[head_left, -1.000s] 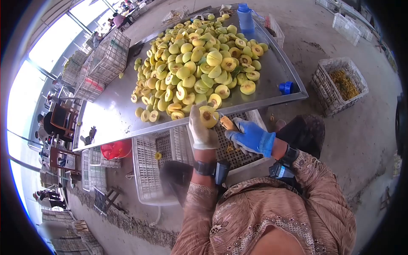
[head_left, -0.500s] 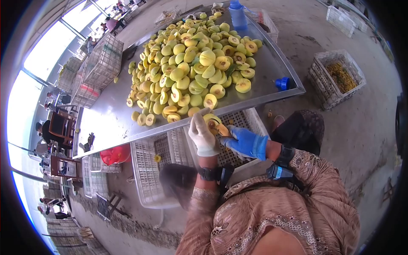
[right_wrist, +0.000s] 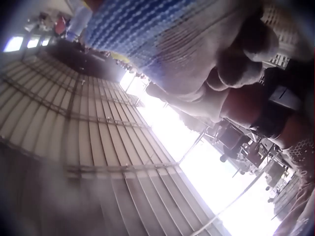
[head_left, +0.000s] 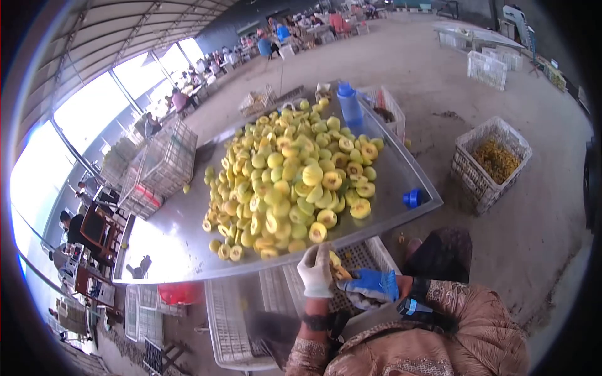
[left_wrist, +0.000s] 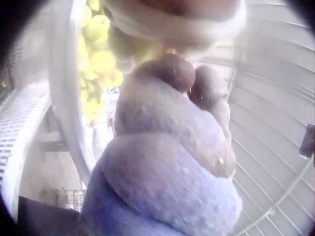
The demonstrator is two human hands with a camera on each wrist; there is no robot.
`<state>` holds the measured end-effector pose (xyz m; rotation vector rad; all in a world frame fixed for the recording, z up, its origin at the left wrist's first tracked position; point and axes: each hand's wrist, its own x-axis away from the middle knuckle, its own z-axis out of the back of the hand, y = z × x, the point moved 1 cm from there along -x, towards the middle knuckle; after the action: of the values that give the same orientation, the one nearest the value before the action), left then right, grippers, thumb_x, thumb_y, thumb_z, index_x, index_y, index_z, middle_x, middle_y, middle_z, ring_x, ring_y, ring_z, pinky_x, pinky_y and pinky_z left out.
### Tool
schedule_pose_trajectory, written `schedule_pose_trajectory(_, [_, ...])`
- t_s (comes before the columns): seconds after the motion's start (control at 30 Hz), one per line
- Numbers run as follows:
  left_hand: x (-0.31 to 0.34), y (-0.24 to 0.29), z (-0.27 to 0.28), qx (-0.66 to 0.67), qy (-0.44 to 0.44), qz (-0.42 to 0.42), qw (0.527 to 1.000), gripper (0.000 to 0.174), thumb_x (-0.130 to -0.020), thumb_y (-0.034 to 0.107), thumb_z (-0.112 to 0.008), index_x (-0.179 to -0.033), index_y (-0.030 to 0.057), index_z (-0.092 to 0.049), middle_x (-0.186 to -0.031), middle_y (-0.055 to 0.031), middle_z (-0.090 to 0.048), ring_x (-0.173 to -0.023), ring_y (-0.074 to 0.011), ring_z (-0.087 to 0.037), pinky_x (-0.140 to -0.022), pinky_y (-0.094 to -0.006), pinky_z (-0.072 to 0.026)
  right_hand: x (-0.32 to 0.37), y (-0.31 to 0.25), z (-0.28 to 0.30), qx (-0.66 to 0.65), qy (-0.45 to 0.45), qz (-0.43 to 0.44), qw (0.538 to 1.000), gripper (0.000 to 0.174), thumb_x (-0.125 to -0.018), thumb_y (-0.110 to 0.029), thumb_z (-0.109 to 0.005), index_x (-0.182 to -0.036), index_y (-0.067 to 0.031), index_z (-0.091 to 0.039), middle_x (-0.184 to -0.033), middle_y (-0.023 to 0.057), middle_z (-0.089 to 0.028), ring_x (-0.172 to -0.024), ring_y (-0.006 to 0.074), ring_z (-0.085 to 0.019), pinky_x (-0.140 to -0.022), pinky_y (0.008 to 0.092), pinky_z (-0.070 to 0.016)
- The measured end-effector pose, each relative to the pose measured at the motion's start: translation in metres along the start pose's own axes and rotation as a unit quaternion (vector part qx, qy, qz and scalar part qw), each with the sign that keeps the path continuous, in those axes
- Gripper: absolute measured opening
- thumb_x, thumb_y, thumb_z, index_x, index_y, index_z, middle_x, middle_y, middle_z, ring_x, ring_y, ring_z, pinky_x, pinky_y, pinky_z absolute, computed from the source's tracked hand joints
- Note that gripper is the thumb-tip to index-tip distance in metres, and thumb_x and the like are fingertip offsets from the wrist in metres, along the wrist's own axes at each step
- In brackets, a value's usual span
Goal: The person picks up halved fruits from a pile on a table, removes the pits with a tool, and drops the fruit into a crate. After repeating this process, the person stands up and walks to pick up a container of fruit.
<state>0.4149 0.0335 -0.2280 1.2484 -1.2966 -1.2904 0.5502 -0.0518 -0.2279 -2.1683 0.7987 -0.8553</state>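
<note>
In a white glove, my left hand (head_left: 315,271) holds a yellow-green fruit piece (head_left: 335,258) at the table's near edge. My right hand (head_left: 370,286), in a blue and grey glove, grips a tan-handled tool (head_left: 342,273) against that fruit; the tool's tip is hidden. The right wrist view shows the blue glove (right_wrist: 182,44) with curled fingertips, close to the other hand. Blue-grey gloved fingers (left_wrist: 167,113) fill the left wrist view. Halved fruit (head_left: 282,182) lies heaped on the metal table (head_left: 169,244).
Below the table edge stand white crates (head_left: 235,319). A blue bottle (head_left: 350,106) and blue cap (head_left: 412,198) are on the table. To the right, a crate (head_left: 470,178) holds small yellow-brown pieces. Stacked crates (head_left: 166,160) stand at the left.
The head view has tilted up, so table and hands appear lower. Both hands remain together at the fruit, whose cut face has turned and shows less.
</note>
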Motion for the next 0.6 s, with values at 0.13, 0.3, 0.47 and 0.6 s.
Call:
schedule_pose_trajectory(0.13, [-0.002, 0.014, -0.002, 0.009, -0.064, 0.067, 0.996, 0.022, -0.09, 0.017, -0.062, -0.092, -0.004, -0.067, -0.08, -0.0044, -0.067, -0.065, -0.0057, -0.055, -0.057, -0.0195, -0.0429, 0.002, 0.004, 0.001, -0.087, -0.033, -0.027, 0.995, 0.026, -0.095, -0.037, -0.053, -0.088, -0.0123, -0.049, -0.06, -0.005, -0.042, -0.04, 0.0031, -0.034, -0.034, 0.0196, -0.0261])
schedule_pose_trajectory(0.3, [0.002, 0.009, -0.005, -0.026, -0.019, 0.049, 0.998, 0.023, -0.089, 0.021, -0.063, -0.092, -0.001, -0.068, -0.081, -0.0028, -0.068, -0.067, -0.0048, -0.055, -0.061, -0.0206, -0.0439, 0.004, 0.002, -0.006, -0.092, -0.05, -0.007, 0.994, 0.029, -0.095, -0.039, -0.05, -0.087, -0.0119, -0.048, -0.056, -0.0061, -0.037, -0.04, 0.0033, -0.032, -0.034, 0.0195, -0.0243])
schedule_pose_trajectory(0.47, [-0.007, 0.005, 0.01, 0.013, -0.166, 0.13, 0.977, 0.023, -0.091, 0.022, -0.061, -0.092, -0.0003, -0.068, -0.08, -0.002, -0.067, -0.066, -0.0049, -0.055, -0.061, -0.0191, -0.0423, 0.007, 0.008, -0.006, -0.136, -0.08, -0.004, 0.987, 0.031, -0.096, -0.04, -0.049, -0.08, -0.0135, -0.047, -0.053, -0.0068, -0.034, -0.039, 0.0035, -0.03, -0.034, 0.0205, -0.0216])
schedule_pose_trajectory(0.6, [0.011, -0.005, -0.006, -0.064, 0.036, -0.029, 0.997, 0.023, -0.092, 0.019, -0.058, -0.092, -0.0018, -0.068, -0.081, -0.0036, -0.067, -0.068, -0.0062, -0.056, -0.062, -0.0182, -0.0428, 0.0, 0.013, 0.004, -0.117, -0.082, -0.024, 0.99, 0.027, -0.096, -0.039, -0.049, -0.086, -0.0135, -0.047, -0.054, -0.0071, -0.034, -0.04, 0.0032, -0.029, -0.035, 0.02, -0.0215])
